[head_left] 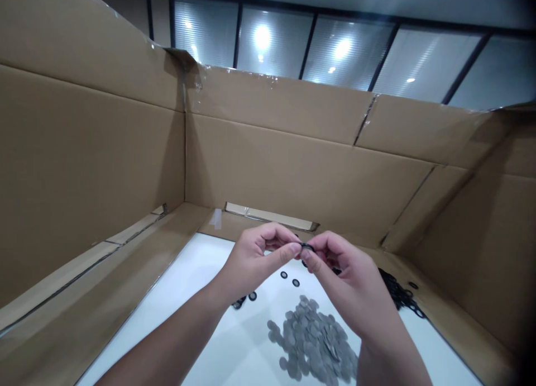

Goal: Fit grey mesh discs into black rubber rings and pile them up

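Between the fingertips of both hands is a small black ring [307,246], held up above the white board. My left hand [268,252] pinches its left side with thumb and forefinger. On the opposite side, my right hand [341,263] grips it the same way. Whether a disc sits inside the ring is hard to make out. Below my hands lies a pile of thin grey discs [316,341]. Two black rings with grey centres, one of them a ringed disc [296,282], rest on the board beneath my left hand.
The white board [201,274] lies inside a large cardboard box with tall walls [268,157]. More black rings [397,294] are heaped at the right, partly behind my right hand. A few ringed discs [252,296] sit by my left wrist.
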A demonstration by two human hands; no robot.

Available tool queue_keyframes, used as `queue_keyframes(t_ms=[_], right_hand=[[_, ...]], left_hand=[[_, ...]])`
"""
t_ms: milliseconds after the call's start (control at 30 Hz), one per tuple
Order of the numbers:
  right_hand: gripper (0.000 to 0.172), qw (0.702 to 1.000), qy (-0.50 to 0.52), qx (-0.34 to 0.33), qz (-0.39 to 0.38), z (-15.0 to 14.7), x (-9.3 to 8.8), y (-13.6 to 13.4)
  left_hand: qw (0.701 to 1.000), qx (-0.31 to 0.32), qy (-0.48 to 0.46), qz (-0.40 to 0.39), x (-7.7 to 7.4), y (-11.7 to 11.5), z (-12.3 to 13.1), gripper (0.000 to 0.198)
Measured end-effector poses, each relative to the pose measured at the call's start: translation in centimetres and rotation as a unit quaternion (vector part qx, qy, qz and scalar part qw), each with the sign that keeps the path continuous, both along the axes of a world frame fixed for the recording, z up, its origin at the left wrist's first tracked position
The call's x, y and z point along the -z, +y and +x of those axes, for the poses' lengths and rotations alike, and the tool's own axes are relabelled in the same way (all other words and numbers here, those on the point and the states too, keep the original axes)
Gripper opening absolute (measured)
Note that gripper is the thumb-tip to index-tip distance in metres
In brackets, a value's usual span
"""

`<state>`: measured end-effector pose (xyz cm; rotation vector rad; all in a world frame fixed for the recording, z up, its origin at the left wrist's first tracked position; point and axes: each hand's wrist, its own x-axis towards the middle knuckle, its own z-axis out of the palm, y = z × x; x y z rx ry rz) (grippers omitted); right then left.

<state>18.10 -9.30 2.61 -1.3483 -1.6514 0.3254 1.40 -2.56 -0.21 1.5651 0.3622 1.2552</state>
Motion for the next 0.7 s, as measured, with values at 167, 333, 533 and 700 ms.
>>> queue_keyframes(t_ms=[167,333,533,700], right_hand=[[0.022,0.988,0.153,-0.033,-0.003,-0.4,0.5,1.0],[0.022,0.972,0.223,-0.074,0.019,-0.7,1.2,2.0],[0.022,0.991,0.111,-0.069,0.027,-0.7,1.1,2.0],[0.024,0.997,0.058,-0.052,0.021,-0.8,0.9,1.6]], left_hand=[[0.998,0.047,-0.026,-0.044,-0.3,0.0,0.1,0.014],[0.996,0.063,-0.032,-0.052,-0.2,0.3,0.1,0.018],[0.999,0.022,0.027,-0.004,-0.1,1.0,-1.0,0.018],[0.999,0.025,-0.019,-0.031,0.2,0.7,-0.4,0.015]])
